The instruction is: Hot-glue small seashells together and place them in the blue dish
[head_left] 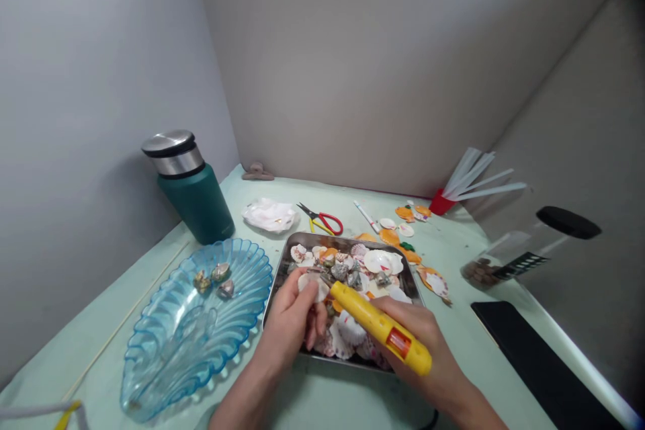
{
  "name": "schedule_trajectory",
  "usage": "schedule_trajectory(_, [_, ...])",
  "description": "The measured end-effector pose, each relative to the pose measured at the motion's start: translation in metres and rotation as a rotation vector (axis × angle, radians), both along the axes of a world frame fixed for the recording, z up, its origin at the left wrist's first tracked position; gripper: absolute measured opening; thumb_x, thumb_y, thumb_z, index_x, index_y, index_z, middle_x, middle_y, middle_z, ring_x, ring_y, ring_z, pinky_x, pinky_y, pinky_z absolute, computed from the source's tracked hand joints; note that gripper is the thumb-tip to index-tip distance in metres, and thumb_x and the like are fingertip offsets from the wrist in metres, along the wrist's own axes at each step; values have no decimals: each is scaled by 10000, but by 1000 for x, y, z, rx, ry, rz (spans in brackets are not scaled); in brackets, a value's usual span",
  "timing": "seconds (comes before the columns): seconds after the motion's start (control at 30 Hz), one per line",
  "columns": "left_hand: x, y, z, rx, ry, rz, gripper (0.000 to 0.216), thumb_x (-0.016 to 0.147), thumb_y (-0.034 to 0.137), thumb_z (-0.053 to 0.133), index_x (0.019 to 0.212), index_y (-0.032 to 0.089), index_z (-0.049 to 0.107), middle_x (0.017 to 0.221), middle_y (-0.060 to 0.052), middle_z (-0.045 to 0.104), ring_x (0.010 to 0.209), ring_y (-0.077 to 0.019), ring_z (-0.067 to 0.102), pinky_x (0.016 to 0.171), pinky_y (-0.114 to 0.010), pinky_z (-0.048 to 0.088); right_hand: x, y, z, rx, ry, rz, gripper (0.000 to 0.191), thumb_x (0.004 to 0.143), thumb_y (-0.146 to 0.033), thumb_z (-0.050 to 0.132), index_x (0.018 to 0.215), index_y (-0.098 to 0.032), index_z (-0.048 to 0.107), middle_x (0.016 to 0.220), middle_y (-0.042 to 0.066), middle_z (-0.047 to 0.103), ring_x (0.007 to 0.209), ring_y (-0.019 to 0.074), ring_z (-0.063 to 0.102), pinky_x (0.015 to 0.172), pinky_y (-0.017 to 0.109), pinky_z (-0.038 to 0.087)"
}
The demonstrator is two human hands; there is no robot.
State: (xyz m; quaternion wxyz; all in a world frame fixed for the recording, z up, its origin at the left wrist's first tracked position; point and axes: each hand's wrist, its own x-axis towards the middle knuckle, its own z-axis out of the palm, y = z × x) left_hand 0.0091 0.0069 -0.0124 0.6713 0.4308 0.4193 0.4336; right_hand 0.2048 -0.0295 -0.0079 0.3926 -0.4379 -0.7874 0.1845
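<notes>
My left hand (297, 312) pinches a pale scallop shell (310, 286) between thumb and fingers above the tray. Wrapped round a yellow pen-shaped tool (367, 316) with a red-orange window is my right hand (416, 329). The tool's thin metal tip points at the shell; whether they touch, I cannot tell. Beneath both hands lies a metal tray (416, 282) filled with white, orange and spotted shells and several silvery lumps (340, 272).
Left stands a clear blue leaf-shaped dish (201, 356) with 3 shiny shells (226, 289), and a green bottle (196, 201). Behind lie scissors (325, 220) and a white marker (366, 216). To the right are loose shells (434, 282), a red cup (441, 201) of translucent sticks, a jar (527, 252) and a black slab (534, 356).
</notes>
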Motion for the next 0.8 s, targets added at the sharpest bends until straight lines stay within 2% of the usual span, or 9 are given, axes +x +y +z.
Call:
schedule_trajectory(0.27, [1, 0, 4, 7, 13, -70, 288, 856, 470, 472, 954, 206, 411, 377, 71, 536, 247, -70, 354, 279, -140, 212, -2, -1, 3, 77, -10, 5, 142, 880, -294, 538, 898, -169, 602, 665, 4, 641, 536, 129, 573, 522, 229, 404])
schedule_trajectory(0.8, [0, -1, 2, -19, -17, 3, 304, 858, 496, 474, 942, 209, 418, 375, 82, 516, 262, -59, 315, 303, -142, 186, -3, 1, 5, 98, -21, -14, 179, 905, -329, 513, 905, -173, 599, 672, 19, 661, 529, 142, 594, 516, 240, 419])
